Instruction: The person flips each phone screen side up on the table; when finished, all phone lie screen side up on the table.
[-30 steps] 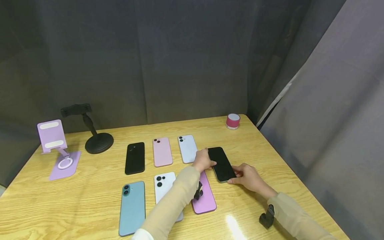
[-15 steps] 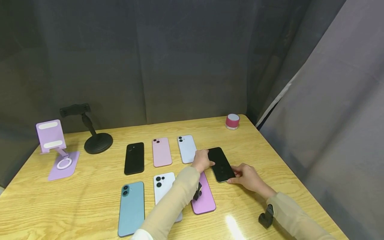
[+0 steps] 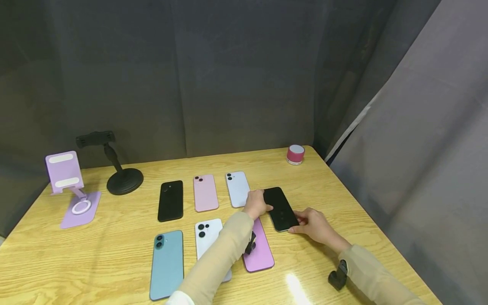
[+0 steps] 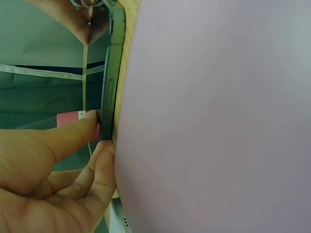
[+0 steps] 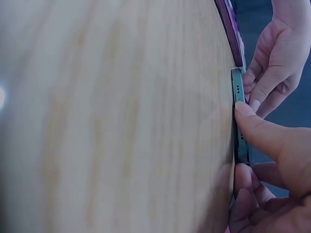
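Observation:
A smartphone (image 3: pixel 282 209) lies screen up on the right part of the table, its display dark. My left hand (image 3: pixel 257 204) pinches its left long side, thumb over the screen edge and fingers below, as the left wrist view shows along the phone's green frame (image 4: pixel 112 77). At the near right corner, my right hand (image 3: pixel 316 226) holds the phone with its thumb on the bottom edge and the other fingers at the side. Under my left wrist lies a purple phone (image 3: pixel 263 250), back up. A pale blue phone (image 3: pixel 237 186) sits just beyond my left hand, partly covered by it.
More phones lie back up to the left: pink (image 3: pixel 206 192), black (image 3: pixel 170 201), teal (image 3: pixel 167 264) and white (image 3: pixel 207 237), the white one partly under my left sleeve. A purple stand (image 3: pixel 65 171) and a black stand (image 3: pixel 126 181) are far left. A pink speaker (image 3: pixel 295 155) stands at the back.

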`<state>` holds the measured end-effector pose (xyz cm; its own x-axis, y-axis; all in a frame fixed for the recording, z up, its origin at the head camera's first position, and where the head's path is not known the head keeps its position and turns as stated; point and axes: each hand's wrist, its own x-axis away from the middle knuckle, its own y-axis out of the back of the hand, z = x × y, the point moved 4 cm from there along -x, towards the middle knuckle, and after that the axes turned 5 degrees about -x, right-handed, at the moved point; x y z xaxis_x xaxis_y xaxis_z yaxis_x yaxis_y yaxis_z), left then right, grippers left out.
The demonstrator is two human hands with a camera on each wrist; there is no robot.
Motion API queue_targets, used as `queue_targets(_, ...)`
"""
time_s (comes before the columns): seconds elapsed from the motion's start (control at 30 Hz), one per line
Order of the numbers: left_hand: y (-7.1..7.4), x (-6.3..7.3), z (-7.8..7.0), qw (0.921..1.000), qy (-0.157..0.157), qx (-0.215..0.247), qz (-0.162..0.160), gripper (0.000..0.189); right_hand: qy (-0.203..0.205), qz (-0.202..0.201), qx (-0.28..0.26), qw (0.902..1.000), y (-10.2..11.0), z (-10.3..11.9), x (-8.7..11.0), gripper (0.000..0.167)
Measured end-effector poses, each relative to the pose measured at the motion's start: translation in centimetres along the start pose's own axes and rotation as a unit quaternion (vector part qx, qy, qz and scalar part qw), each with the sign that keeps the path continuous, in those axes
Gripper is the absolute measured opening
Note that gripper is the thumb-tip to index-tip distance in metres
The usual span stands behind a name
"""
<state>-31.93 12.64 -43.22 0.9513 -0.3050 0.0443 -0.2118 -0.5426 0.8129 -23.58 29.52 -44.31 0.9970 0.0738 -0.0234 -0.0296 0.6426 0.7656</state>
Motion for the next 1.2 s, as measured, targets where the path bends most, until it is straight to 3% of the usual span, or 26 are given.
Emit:
queue_targets(0.43,-0.1,0.2,0.0,0.9999,-0.005,-0.009,0.001,0.06,0.003,0.001,0.0,1.0,-0.2,0.1,0.0,0.062)
queue_targets(0.67,-0.1,0.1,0.2,1.0,-0.002,0.008,0.004,0.062,0.006,0.004,-0.003,1.0,0.0,0.1,0.0,0.063)
queue_targets(1.2,1.0,1.1,-0.1,0.9995,-0.014,0.017,0.023,0.06,0.003,0.004,0.004,1.0,0.0,0.0,-0.1,0.06)
